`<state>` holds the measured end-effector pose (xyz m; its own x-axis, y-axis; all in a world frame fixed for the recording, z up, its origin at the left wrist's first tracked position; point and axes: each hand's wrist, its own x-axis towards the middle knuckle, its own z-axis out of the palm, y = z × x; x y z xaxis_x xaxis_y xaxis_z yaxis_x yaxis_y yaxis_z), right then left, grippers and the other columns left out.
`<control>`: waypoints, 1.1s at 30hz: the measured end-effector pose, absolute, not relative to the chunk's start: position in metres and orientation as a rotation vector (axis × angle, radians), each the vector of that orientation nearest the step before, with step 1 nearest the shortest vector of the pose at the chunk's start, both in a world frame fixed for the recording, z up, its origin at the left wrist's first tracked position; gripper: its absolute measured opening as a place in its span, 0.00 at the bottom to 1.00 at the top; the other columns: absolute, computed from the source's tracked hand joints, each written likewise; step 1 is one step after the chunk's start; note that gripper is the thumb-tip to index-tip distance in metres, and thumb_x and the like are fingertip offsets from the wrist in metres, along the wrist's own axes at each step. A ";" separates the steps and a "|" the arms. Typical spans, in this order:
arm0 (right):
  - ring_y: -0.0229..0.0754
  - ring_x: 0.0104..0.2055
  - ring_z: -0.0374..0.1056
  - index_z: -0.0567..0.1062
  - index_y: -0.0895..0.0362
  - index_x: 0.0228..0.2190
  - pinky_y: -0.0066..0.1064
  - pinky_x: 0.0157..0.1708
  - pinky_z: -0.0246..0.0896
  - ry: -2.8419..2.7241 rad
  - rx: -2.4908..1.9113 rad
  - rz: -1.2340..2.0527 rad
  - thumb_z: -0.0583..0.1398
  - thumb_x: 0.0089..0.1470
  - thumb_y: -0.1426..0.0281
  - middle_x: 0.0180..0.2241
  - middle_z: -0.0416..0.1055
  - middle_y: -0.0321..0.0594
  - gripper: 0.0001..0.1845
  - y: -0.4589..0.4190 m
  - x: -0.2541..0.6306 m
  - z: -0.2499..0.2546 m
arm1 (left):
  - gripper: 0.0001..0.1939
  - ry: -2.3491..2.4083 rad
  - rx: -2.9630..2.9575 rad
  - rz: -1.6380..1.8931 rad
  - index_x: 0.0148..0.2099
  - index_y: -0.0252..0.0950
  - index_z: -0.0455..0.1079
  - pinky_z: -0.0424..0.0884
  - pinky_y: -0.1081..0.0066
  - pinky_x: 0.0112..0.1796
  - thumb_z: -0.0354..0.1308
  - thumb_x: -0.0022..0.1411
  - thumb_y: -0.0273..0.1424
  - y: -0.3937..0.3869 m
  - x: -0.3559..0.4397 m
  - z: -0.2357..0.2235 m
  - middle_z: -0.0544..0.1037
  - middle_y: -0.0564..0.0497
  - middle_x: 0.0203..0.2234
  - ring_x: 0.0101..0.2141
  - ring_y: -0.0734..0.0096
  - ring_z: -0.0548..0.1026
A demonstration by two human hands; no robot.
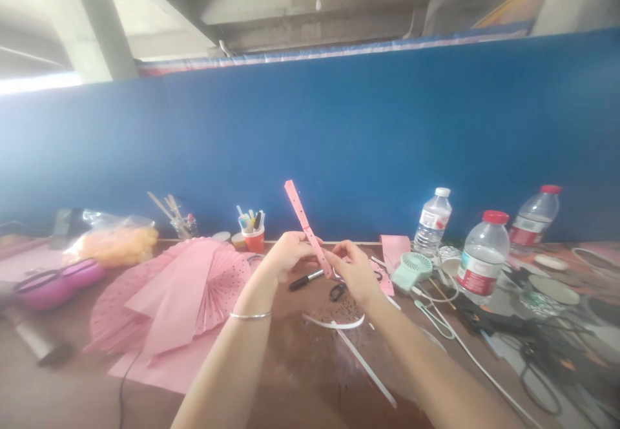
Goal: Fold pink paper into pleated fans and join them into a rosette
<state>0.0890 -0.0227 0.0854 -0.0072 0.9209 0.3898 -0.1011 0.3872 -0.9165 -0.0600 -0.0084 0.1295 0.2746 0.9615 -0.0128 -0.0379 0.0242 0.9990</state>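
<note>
Both hands (pixel 290 253) (pixel 357 272) pinch a pink strip (pixel 297 204) over a littered brown table (pixel 285 371) before a blue partition (pixel 310 125).

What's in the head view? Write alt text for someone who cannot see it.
A narrow pink strip with dark spots is held in a person's left grip and right grip above a cluttered brown table. Pleated pink material lies left, plastic bottles stand right; behind is a blue partition.

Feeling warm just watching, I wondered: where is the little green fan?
In the head view, the green fan rests on the table, right of the right hand and just in front of the white-capped bottle.
</note>
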 end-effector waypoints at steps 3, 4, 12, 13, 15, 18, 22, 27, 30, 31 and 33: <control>0.33 0.19 0.54 0.68 0.57 0.25 0.26 0.19 0.45 -1.367 -0.879 1.189 0.62 0.42 0.60 0.18 0.64 0.33 0.13 -0.021 0.084 0.086 | 0.12 1.004 1.283 1.026 0.35 0.30 0.69 0.72 0.71 0.30 0.62 0.45 0.24 -0.010 -0.059 0.130 0.78 0.45 0.26 0.28 0.65 0.77; 0.32 0.18 0.53 0.68 0.57 0.25 0.25 0.18 0.42 -1.356 -0.879 1.243 0.62 0.42 0.60 0.18 0.64 0.32 0.14 -0.021 0.083 0.086 | 0.12 0.993 1.278 1.023 0.36 0.30 0.69 0.72 0.71 0.30 0.62 0.45 0.24 -0.010 -0.060 0.130 0.78 0.44 0.26 0.29 0.65 0.77; 0.27 0.15 0.44 0.67 0.57 0.27 0.22 0.15 0.33 -1.210 -0.689 1.432 0.63 0.40 0.60 0.16 0.58 0.28 0.16 -0.023 0.078 0.083 | 0.12 0.733 1.129 0.958 0.39 0.30 0.68 0.72 0.71 0.34 0.59 0.50 0.23 -0.013 -0.066 0.134 0.78 0.42 0.32 0.32 0.66 0.76; 0.27 0.15 0.45 0.67 0.57 0.27 0.22 0.15 0.34 -1.196 -0.673 1.428 0.63 0.39 0.60 0.16 0.58 0.28 0.16 -0.022 0.078 0.081 | 0.10 0.716 1.107 0.963 0.38 0.30 0.68 0.72 0.71 0.34 0.58 0.50 0.23 -0.013 -0.066 0.134 0.78 0.43 0.32 0.32 0.67 0.76; 0.29 0.16 0.47 0.67 0.57 0.27 0.23 0.16 0.35 -1.182 -0.648 1.383 0.63 0.39 0.61 0.16 0.59 0.29 0.15 -0.020 0.079 0.078 | 0.08 0.704 1.078 0.972 0.38 0.30 0.68 0.73 0.71 0.34 0.57 0.52 0.23 -0.013 -0.066 0.135 0.78 0.43 0.31 0.31 0.68 0.77; 0.31 0.18 0.49 0.67 0.56 0.26 0.24 0.17 0.37 -1.240 -0.588 1.306 0.63 0.38 0.58 0.17 0.60 0.30 0.17 -0.016 0.079 0.072 | 0.07 0.708 1.073 0.975 0.37 0.29 0.68 0.73 0.71 0.35 0.55 0.54 0.26 -0.012 -0.065 0.133 0.78 0.42 0.32 0.31 0.67 0.77; 0.31 0.17 0.46 0.68 0.55 0.28 0.24 0.17 0.37 -1.232 -0.517 1.283 0.57 0.39 0.44 0.17 0.57 0.30 0.27 -0.015 0.079 0.065 | 0.07 0.731 1.038 1.012 0.36 0.27 0.69 0.73 0.72 0.34 0.53 0.56 0.25 -0.009 -0.063 0.130 0.78 0.40 0.32 0.31 0.67 0.77; 0.37 0.22 0.55 0.69 0.54 0.28 0.28 0.21 0.49 -1.142 -0.541 1.200 0.37 0.48 0.42 0.20 0.60 0.36 0.35 -0.009 0.090 0.067 | 0.06 0.759 0.995 1.099 0.35 0.28 0.68 0.73 0.72 0.34 0.51 0.56 0.24 -0.006 -0.066 0.129 0.78 0.40 0.32 0.33 0.66 0.77; 0.44 0.34 0.63 0.71 0.54 0.29 0.39 0.38 0.56 -1.344 -0.875 0.763 0.48 0.53 0.55 0.27 0.68 0.40 0.19 0.001 0.107 0.071 | 0.07 0.774 1.021 1.113 0.37 0.28 0.68 0.73 0.72 0.32 0.52 0.56 0.26 -0.006 -0.069 0.130 0.78 0.40 0.33 0.33 0.65 0.77; 0.47 0.42 0.63 0.72 0.53 0.30 0.44 0.45 0.51 -1.492 -0.975 0.600 0.51 0.52 0.60 0.34 0.70 0.41 0.13 0.004 0.113 0.072 | 0.08 0.781 1.031 1.110 0.38 0.28 0.67 0.74 0.72 0.32 0.52 0.56 0.26 -0.006 -0.069 0.130 0.78 0.40 0.33 0.32 0.64 0.77; 0.52 0.55 0.53 0.72 0.52 0.35 0.54 0.53 0.34 -1.712 -1.073 0.225 0.53 0.49 0.68 0.47 0.67 0.40 0.12 0.009 0.124 0.074 | 0.09 0.796 1.041 1.100 0.39 0.28 0.66 0.74 0.71 0.31 0.53 0.55 0.25 -0.006 -0.068 0.130 0.78 0.40 0.32 0.32 0.64 0.77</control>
